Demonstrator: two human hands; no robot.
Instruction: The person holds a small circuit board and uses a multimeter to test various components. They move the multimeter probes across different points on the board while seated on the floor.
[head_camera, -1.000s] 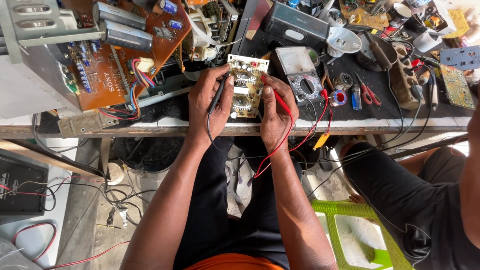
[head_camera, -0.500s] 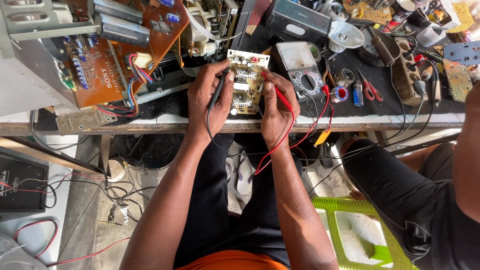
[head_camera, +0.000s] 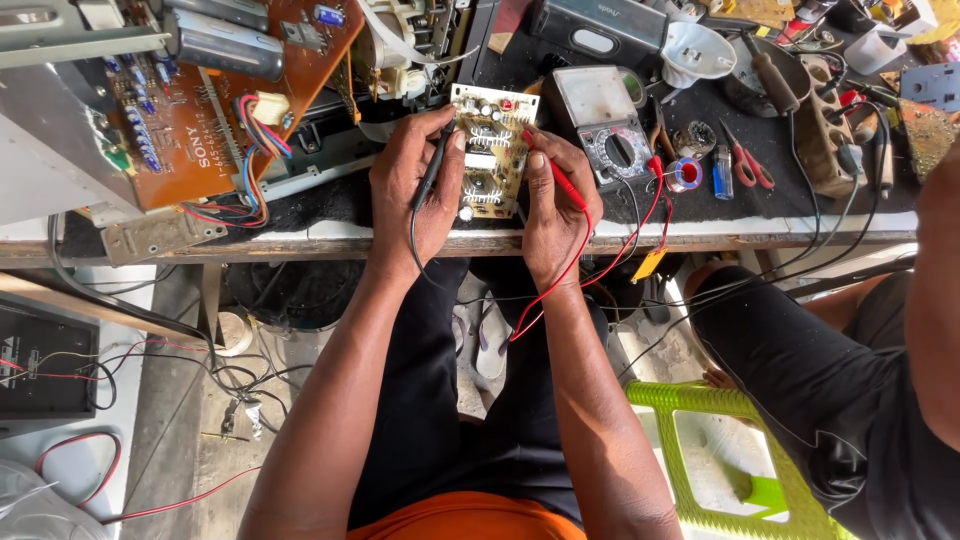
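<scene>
A small tan circuit board (head_camera: 490, 150) stands between my hands at the workbench edge. My left hand (head_camera: 412, 195) grips its left side and pinches a black test probe (head_camera: 437, 165) against it. Gripping the board's right side, my right hand (head_camera: 553, 208) holds a red test probe (head_camera: 553, 172) whose tip touches the board near its top. Red and black leads hang down over my lap and run right toward an analog multimeter (head_camera: 610, 125) lying just behind my right hand.
A large brown circuit board (head_camera: 210, 110) on a metal chassis fills the bench's left. Solder roll, red-handled snips (head_camera: 745, 165), tools and wires clutter the right. Another person in black (head_camera: 850, 370) sits at my right by a green plastic stool (head_camera: 700, 440). Cables cover the floor.
The view has shifted slightly; my hands stay on the board with both probes. The red probe tip has crept a little higher on the board.
</scene>
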